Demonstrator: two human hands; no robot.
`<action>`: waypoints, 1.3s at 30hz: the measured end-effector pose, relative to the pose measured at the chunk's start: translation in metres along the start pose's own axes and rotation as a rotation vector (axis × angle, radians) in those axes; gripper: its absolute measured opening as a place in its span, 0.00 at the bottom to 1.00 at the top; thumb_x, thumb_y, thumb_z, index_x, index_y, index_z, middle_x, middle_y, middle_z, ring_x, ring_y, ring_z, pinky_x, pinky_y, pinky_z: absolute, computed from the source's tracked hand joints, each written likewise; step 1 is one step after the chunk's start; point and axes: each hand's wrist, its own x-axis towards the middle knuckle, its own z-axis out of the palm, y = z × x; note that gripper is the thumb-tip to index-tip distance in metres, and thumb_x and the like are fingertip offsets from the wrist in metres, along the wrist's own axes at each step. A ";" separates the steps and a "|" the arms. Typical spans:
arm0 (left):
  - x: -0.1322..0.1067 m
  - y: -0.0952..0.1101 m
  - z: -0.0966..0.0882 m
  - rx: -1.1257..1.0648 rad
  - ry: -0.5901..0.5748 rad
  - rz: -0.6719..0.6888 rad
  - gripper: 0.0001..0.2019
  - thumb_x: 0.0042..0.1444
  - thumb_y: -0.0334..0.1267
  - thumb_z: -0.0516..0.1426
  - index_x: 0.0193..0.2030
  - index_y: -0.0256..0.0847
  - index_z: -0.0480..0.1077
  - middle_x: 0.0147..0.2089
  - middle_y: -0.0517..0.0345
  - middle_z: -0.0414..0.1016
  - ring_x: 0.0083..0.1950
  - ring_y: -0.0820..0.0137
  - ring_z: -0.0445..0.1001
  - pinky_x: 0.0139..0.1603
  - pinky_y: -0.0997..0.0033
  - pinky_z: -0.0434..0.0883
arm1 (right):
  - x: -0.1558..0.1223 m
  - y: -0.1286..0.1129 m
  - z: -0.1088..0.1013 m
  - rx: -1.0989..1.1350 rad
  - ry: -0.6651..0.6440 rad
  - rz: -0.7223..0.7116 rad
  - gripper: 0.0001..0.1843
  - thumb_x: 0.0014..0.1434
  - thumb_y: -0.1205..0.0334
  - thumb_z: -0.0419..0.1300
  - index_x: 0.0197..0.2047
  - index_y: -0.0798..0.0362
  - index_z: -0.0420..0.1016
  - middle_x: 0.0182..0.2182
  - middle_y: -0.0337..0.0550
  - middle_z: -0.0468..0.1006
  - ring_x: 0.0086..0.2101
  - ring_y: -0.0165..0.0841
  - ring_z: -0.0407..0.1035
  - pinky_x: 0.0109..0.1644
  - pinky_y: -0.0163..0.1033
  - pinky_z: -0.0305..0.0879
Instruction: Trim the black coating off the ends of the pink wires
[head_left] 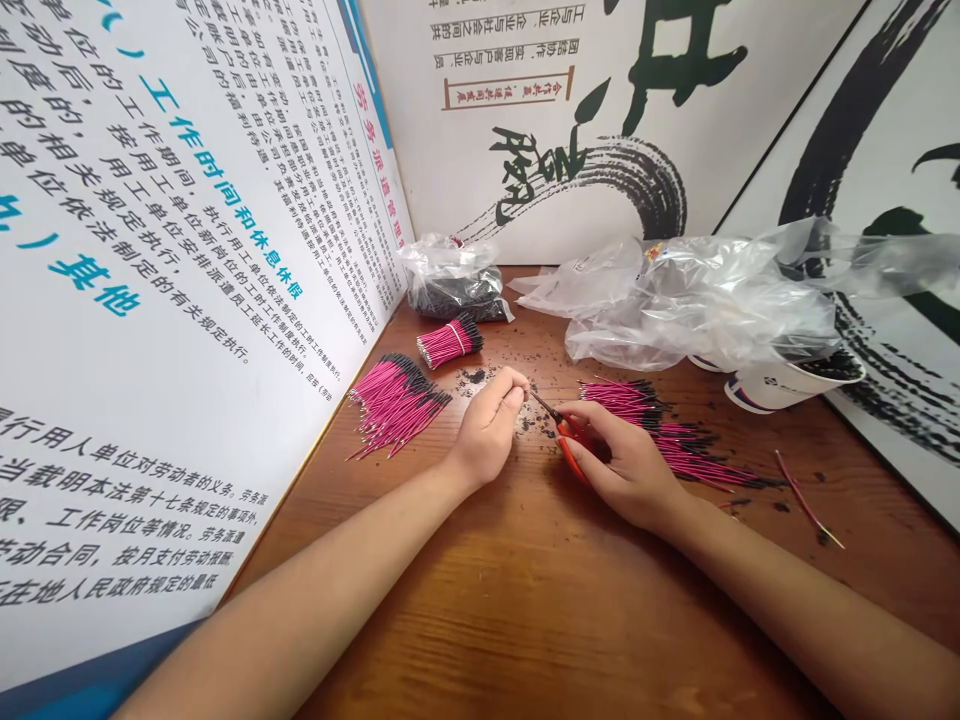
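The left hand point(487, 428) is curled into a tight pinch on a thin wire point(543, 402), whose dark end pokes out toward the small orange-handled scissors point(571, 450). The right hand point(622, 465) is closed around those handles, with the blades at the wire's end (exactly how far they are open is too small to tell). Black scraps point(474, 377) lie on the wooden table point(525, 620) just beside the fingers.

Loose pink wires with black tips sit in two piles, one point(397, 403) left of the left hand, the other point(667, 435) touching the right hand's side. A banded wire bundle point(450, 343) lies nearer the back, by a clear plastic bag point(454, 295) filled with dark material. A paper cup point(784, 385) lies tilted, dark bits at its mouth, partly under crumpled clear plastic point(675, 300).
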 end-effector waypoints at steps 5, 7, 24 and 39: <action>0.000 0.001 0.000 0.001 -0.004 0.012 0.10 0.66 0.39 0.46 0.33 0.41 0.60 0.30 0.61 0.58 0.33 0.70 0.58 0.38 0.69 0.61 | -0.001 0.000 0.000 -0.009 -0.002 -0.002 0.12 0.66 0.63 0.54 0.53 0.50 0.68 0.38 0.42 0.79 0.34 0.34 0.74 0.41 0.37 0.69; 0.000 0.001 0.000 0.018 -0.006 0.009 0.10 0.66 0.40 0.46 0.33 0.41 0.59 0.30 0.60 0.58 0.33 0.70 0.58 0.38 0.69 0.61 | -0.001 0.000 0.000 -0.014 -0.001 -0.006 0.12 0.66 0.63 0.54 0.52 0.50 0.68 0.38 0.43 0.79 0.35 0.34 0.74 0.41 0.37 0.69; 0.000 -0.001 -0.001 0.006 -0.016 0.035 0.11 0.67 0.39 0.45 0.32 0.41 0.59 0.29 0.61 0.57 0.33 0.70 0.58 0.38 0.68 0.60 | -0.001 0.000 0.000 0.001 -0.017 -0.003 0.11 0.66 0.63 0.54 0.51 0.50 0.68 0.37 0.42 0.79 0.34 0.34 0.73 0.40 0.36 0.68; -0.001 0.003 0.000 0.001 -0.022 0.034 0.11 0.66 0.38 0.45 0.31 0.41 0.58 0.29 0.61 0.56 0.33 0.70 0.57 0.38 0.68 0.58 | -0.001 0.002 0.000 -0.001 0.001 -0.013 0.13 0.66 0.64 0.54 0.53 0.51 0.69 0.39 0.42 0.79 0.36 0.33 0.74 0.42 0.35 0.67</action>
